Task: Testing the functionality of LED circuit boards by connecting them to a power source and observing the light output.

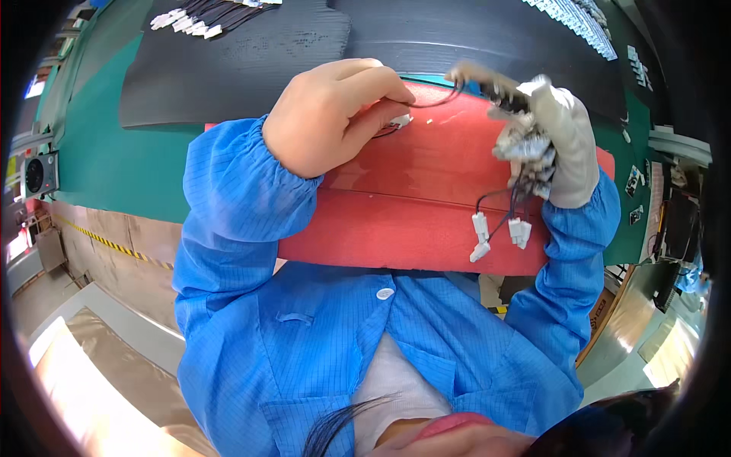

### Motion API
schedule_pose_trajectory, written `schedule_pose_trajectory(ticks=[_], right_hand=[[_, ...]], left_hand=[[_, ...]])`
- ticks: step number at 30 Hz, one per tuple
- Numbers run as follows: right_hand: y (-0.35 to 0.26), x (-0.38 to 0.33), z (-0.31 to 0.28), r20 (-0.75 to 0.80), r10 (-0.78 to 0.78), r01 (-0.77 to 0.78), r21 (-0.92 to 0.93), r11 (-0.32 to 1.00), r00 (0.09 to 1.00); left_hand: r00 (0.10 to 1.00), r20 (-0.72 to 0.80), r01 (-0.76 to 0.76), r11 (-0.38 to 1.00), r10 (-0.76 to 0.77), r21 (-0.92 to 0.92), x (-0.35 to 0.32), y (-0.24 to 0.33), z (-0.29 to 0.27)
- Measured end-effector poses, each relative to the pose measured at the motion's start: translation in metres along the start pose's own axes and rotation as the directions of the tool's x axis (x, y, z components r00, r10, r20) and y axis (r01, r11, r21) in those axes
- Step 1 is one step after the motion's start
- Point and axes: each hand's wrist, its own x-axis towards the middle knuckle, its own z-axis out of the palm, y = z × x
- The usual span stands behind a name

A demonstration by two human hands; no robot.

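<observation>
My bare left hand [327, 114] is closed in a pinch on a thin dark cable [438, 100] above the red mat [396, 228]. A small white connector [400, 120] shows beside its fingertips. In a white glove, my right hand [571, 145] grips a wired part [499, 87] with a tan upper edge and a dark body, smeared by motion. The cable runs from my left fingers toward that part. Below my right hand, more dark wires hang with white plug connectors [519, 232] at their ends, over the mat. The exact kind of the held part cannot be made out.
Black sheeting [426, 38] covers the far part of the green table [114, 167]. Several white-ended cables [190, 27] lie at the far left. Rows of pale connectors [575, 29] sit at the far right. A small dark-faced device [38, 175] stands at the left edge.
</observation>
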Motion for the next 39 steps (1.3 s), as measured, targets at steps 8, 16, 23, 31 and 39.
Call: schedule_pose_trajectory(ticks=[8,16,23,31,39], right_hand=[[0.042,0.016,-0.019,0.204,-0.511,0.550,-0.351,0.758,0.835],[0.032,0.014,-0.006,-0.024,-0.382,0.365,-0.242,0.899,0.924],[0.016,0.018,0.004,-0.279,0.084,-0.043,0.150,0.988,0.957],[0.017,0.020,0.004,-0.254,0.034,0.096,0.480,0.872,0.967],[0.003,0.019,0.002,-0.071,0.023,0.024,0.593,0.805,0.997]], left_hand=[[0.997,-0.043,-0.063,0.995,0.067,0.076,-0.004,-0.003,0.008],[0.995,-0.040,-0.093,0.991,0.097,0.092,-0.002,-0.006,0.011],[0.994,-0.057,-0.092,0.992,0.097,0.091,-0.002,-0.007,0.009],[0.986,-0.086,0.097,0.908,-0.144,-0.408,0.013,0.019,0.015],[0.861,-0.466,0.273,0.959,-0.207,0.079,0.010,-0.045,-0.033]])
